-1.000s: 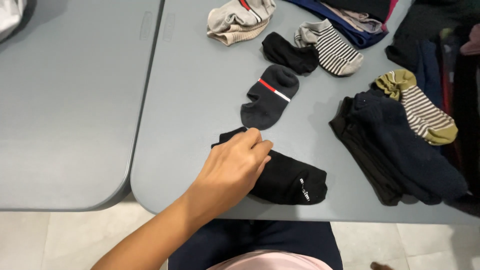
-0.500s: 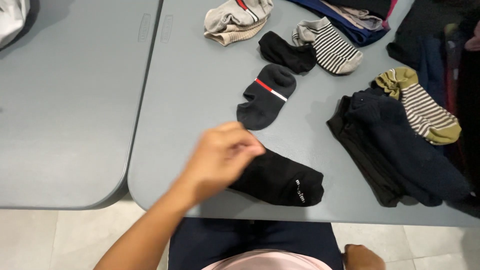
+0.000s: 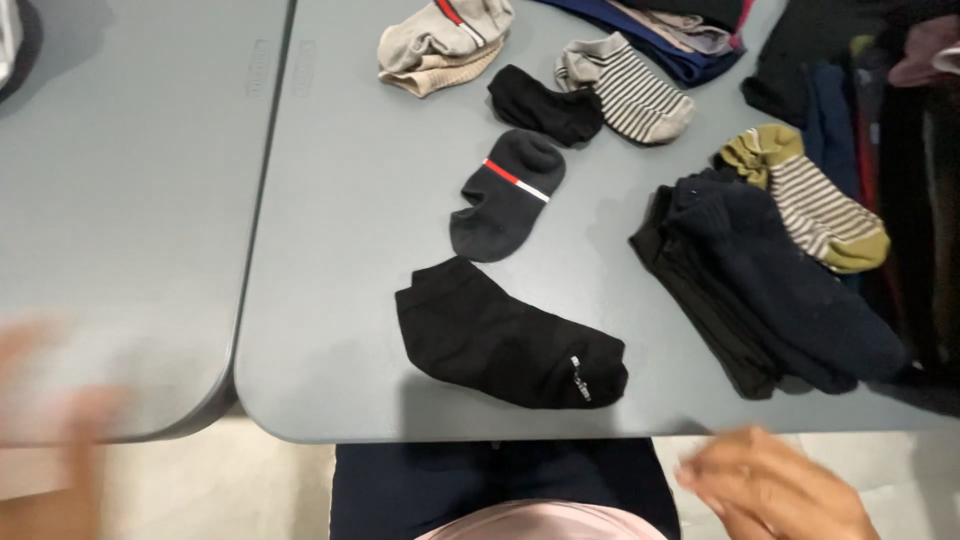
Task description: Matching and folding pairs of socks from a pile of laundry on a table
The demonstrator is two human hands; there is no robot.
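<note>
The black sock lies flat on the grey tabletop close to its near edge, touched by nothing; a small white label mark sits near its toe end. Just beyond it lies one dark grey low sock with a red and white band across it. Farther from the black sock, along the far edge, are one small black sock, one grey striped sock and one bundle of beige socks. To the right of the black sock sits one stack of dark socks, with one olive striped sock touching its far side.

The left hand is a blur off the tabletop, left of the black sock; whether it is open I cannot tell. The right hand hangs below the near edge, right of the black sock, fingers loosely spread and empty.
</note>
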